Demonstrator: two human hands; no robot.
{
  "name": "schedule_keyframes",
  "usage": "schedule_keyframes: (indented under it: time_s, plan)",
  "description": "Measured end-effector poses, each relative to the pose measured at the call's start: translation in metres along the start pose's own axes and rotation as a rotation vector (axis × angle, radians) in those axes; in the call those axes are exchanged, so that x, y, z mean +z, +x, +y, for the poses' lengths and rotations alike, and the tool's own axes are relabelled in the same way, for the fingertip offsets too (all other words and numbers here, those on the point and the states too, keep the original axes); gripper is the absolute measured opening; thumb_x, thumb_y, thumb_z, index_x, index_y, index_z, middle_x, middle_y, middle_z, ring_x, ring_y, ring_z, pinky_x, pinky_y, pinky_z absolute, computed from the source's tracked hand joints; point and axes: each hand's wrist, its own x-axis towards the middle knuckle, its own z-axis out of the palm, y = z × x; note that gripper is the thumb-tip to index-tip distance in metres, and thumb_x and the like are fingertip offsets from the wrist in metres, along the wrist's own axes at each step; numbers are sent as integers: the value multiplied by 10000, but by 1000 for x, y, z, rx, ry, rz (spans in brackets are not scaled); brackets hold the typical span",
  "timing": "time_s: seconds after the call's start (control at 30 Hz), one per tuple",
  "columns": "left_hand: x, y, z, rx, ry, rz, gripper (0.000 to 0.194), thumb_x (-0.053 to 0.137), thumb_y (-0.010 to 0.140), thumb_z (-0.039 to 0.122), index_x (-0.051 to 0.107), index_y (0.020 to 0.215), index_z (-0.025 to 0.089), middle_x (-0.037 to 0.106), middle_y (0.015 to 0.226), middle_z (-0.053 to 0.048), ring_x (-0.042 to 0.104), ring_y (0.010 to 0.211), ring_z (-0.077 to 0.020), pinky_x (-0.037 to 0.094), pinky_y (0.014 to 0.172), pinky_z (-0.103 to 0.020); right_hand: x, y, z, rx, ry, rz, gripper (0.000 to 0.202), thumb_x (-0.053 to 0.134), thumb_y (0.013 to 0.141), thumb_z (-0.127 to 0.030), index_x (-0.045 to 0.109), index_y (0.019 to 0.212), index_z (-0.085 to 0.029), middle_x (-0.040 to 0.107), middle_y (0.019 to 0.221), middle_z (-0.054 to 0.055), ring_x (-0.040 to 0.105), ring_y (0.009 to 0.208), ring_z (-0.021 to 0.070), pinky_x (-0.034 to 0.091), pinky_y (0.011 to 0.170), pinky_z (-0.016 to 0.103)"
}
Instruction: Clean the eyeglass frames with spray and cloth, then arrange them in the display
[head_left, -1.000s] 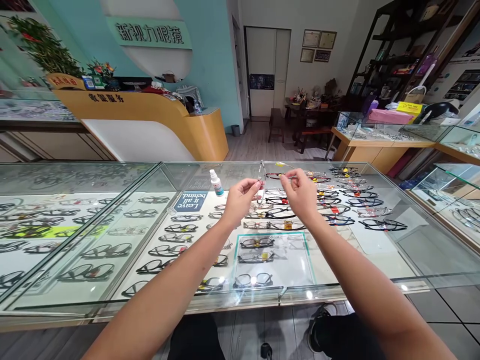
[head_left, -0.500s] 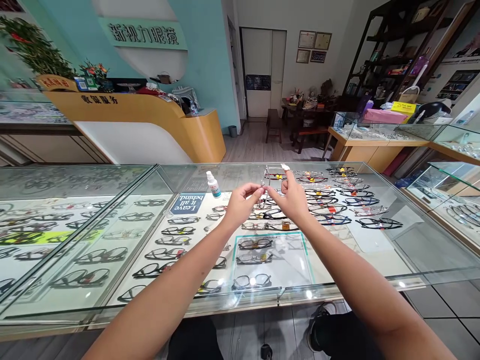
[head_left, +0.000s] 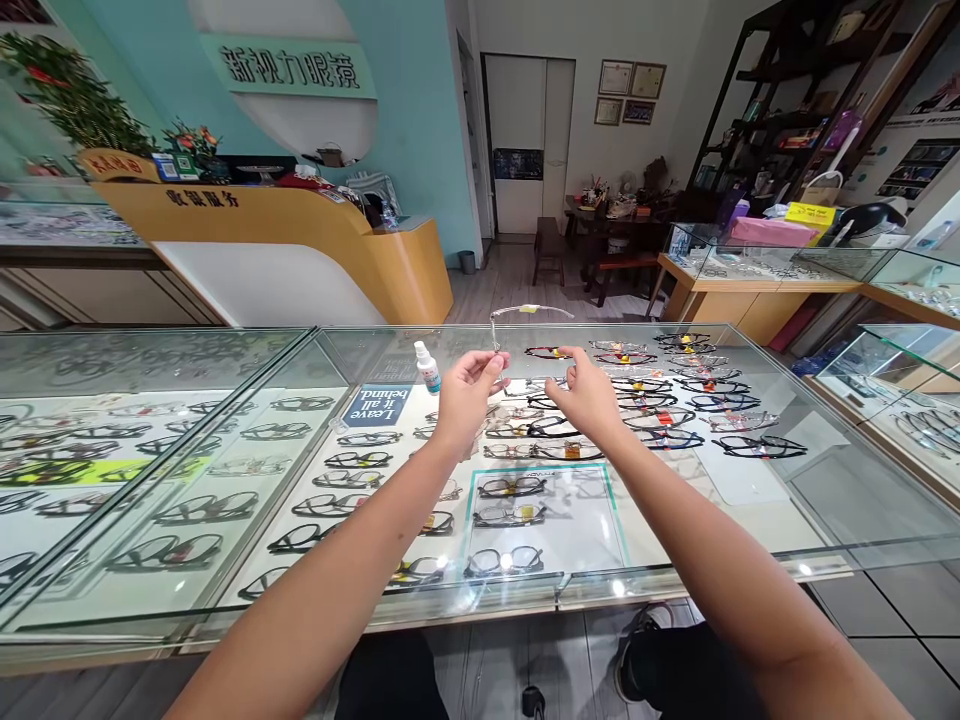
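Observation:
Thin, clear-looking eyeglasses are pinched in my left hand, above the glass display counter. One temple arm stretches to the right, with a pale yellowish tag on it. My right hand is apart from the glasses, to their right, with thumb and index finger spread and nothing between them. A small white spray bottle with a blue label stands on the glass, left of my left hand. Rows of spectacle frames lie under the glass below both hands.
The glass counter runs across the view, its front edge near my legs. A blue printed card lies left of my hands. Beyond are a yellow reception desk, a wooden bench and another display case at the right.
My left hand has shifted slightly left and up with the glasses, whose temple arm now points right. My right hand has come off the glasses and its fingers have opened.

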Motion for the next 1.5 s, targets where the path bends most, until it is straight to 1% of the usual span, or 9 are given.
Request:
schedule_keyframes:
  time_s: [0.2, 0.33, 0.47, 0.6, 0.77, 1.03, 1.17, 1.4, 1.5]
  plan:
    - [0, -2, 0, 15, 44, -36, 608, 962, 745, 722, 773, 1014, 210, 838, 1239, -132, 768, 1204, -290, 698, 975, -443, 2, 1, 2, -53, -10, 36, 354, 653, 956, -339, 697, 1292, -236, 515, 684, -59, 520, 660, 213, 293, 656, 333]
    - [1, -5, 0, 2, 53, -103, 579, 971, 748, 704, 784, 979, 206, 775, 1453, -151, 711, 1369, -346, 690, 959, -423, 7, -2, 1, -306, 30, 76, 222, 657, 1014, -366, 772, 1136, -221, 608, 777, -5, 592, 770, 218, 398, 763, 346]
    - [1, -6, -1, -22, 60, -173, 576, 980, 754, 677, 790, 999, 191, 690, 1606, -174, 712, 1370, -361, 681, 938, -416, 17, -6, 2, -503, 30, 65, 294, 729, 1027, -404, 794, 1237, -209, 734, 1022, 92, 662, 1010, 285, 511, 935, 417]
    - [1, -6, -3, -6, 74, -233, 546, 979, 781, 639, 801, 1021, 182, 678, 1616, -180, 737, 1299, -334, 660, 939, -404, 27, -6, 6, -506, 35, 32, 332, 742, 1025, -388, 772, 1295, -199, 757, 1207, 148, 688, 1118, 325, 565, 995, 479]
    - [1, -7, -1, -39, 56, -255, 603, 991, 772, 638, 740, 1105, 202, 717, 1552, -165, 761, 1202, -279, 648, 926, -380, 31, -5, 9, -523, 139, -10, 285, 710, 1030, -320, 756, 1287, -207, 781, 1340, 164, 711, 1206, 319, 591, 1050, 496]
    - [1, -6, -3, -80, 16, -256, 682, 1002, 773, 627, 743, 1249, 214, 789, 1376, -135, 757, 1201, -272, 637, 1005, -408, 33, -4, 11, -545, 165, 0, 334, 687, 1062, -377, 744, 1337, -196, 804, 1410, 196, 727, 1310, 355, 601, 1110, 549]
    - [0, -4, -4, -106, 6, -271, 678, 1000, 773, 630, 797, 1273, 220, 784, 1411, -143, 732, 1272, -295, 625, 983, -386, 30, -5, 8, -593, 95, 0, 316, 646, 1091, -354, 737, 1351, -201, 811, 1398, 182, 727, 1310, 350, 573, 1154, 561]
    - [1, -5, -1, -82, 6, -263, 626, 996, 781, 614, 814, 1228, 216, 788, 1427, -148, 712, 1343, -321, 610, 1048, -414, 23, -10, 1, -524, -50, -28, 337, 618, 1126, -375, 714, 1397, -199, 802, 1420, 186, 707, 1365, 374, 570, 1144, 552]
    - [0, -5, 0, -83, 16, -266, 631, 951, 812, 668, 814, 1230, 216, 791, 1419, -143, 707, 1355, -329, 607, 1024, -398, 20, -11, -2, -524, -74, -37, 335, 603, 1141, -388, 710, 1402, -207, 809, 1400, 173, 730, 1315, 359, 578, 1120, 525]
